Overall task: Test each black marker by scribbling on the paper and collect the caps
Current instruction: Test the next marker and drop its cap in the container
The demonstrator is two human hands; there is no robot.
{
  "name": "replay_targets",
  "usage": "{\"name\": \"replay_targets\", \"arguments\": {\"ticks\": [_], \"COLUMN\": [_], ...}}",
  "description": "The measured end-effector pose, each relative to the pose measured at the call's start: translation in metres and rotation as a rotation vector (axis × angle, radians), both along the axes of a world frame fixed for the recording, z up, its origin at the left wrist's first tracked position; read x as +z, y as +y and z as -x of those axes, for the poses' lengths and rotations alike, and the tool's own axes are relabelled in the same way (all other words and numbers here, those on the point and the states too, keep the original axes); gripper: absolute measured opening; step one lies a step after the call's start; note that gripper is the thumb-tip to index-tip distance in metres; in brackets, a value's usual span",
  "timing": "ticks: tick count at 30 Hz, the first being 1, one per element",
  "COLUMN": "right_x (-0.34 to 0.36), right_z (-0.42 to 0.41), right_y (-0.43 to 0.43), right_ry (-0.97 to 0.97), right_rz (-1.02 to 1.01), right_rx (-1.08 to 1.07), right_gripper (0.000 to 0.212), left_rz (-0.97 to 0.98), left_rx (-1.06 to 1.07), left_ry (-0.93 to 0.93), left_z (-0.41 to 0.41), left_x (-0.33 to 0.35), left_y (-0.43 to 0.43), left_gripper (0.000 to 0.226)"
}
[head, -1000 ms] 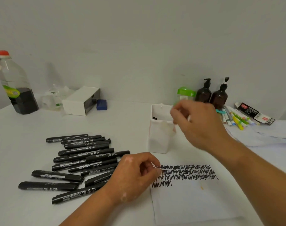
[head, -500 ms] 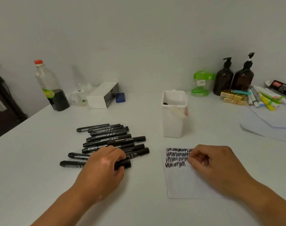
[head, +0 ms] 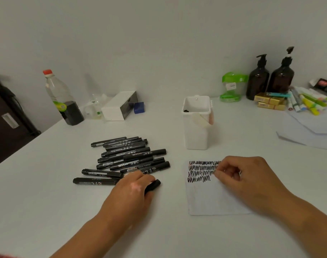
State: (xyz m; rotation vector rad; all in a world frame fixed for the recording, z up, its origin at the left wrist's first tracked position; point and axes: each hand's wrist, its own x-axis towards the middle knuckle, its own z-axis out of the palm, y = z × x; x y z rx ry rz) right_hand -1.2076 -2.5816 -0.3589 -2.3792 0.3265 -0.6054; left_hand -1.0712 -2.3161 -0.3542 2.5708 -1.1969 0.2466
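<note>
Markers [head: 129, 157] lie left of the paper [head: 214, 200]; left hand [head: 132, 192] grips one marker [head: 153, 184], right hand [head: 248, 175] sits curled on paper, maybe empty.

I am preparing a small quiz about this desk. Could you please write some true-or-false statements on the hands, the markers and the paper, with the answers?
1. The left hand grips a black marker at the near edge of the marker pile. True.
2. The paper is blank. False: rows of black scribbles cover its far end.
3. The right hand rests on the paper. True.
4. The white container lies on its side. False: it stands upright beyond the paper.
5. The red-capped bottle stands beside the pump bottles. False: it is far left, and they are far right.
</note>
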Motion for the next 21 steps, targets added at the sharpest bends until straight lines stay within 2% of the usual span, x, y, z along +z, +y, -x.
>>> {"name": "replay_targets", "arguments": {"ticks": [3, 5, 12, 16, 19, 21], "right_x": [-0.001, -0.001, 0.005, 0.009, 0.01, 0.009], "right_z": [0.0, 0.0, 0.0, 0.002, 0.003, 0.001], "right_y": [0.0, 0.0, 0.001, -0.007, -0.011, -0.014], "right_ry": [0.007, 0.007, -0.021, 0.009, 0.096, 0.099], "right_rz": [-0.006, -0.02, -0.168, -0.204, -0.208, -0.242], "right_rx": [0.004, 0.009, 0.081, 0.09, 0.109, 0.092], "right_gripper": [0.013, 0.013, 0.01, 0.04, 0.043, 0.036], "left_rz": [0.018, 0.06, 0.46, 0.682, 0.825, 0.873], "left_rx": [-0.019, -0.028, -0.162, -0.192, -0.21, -0.225], "left_ry": [0.055, 0.176, 0.838, 1.129, 1.279, 1.32], "left_z": [0.002, 0.004, -0.005, -0.013, -0.02, -0.024], "left_x": [0.002, 0.009, 0.041, 0.038, 0.028, 0.02], "left_y": [-0.009, -0.019, -0.08, -0.107, -0.116, -0.116], "left_gripper": [0.029, 0.03, 0.038, 0.039, 0.033, 0.027]}}
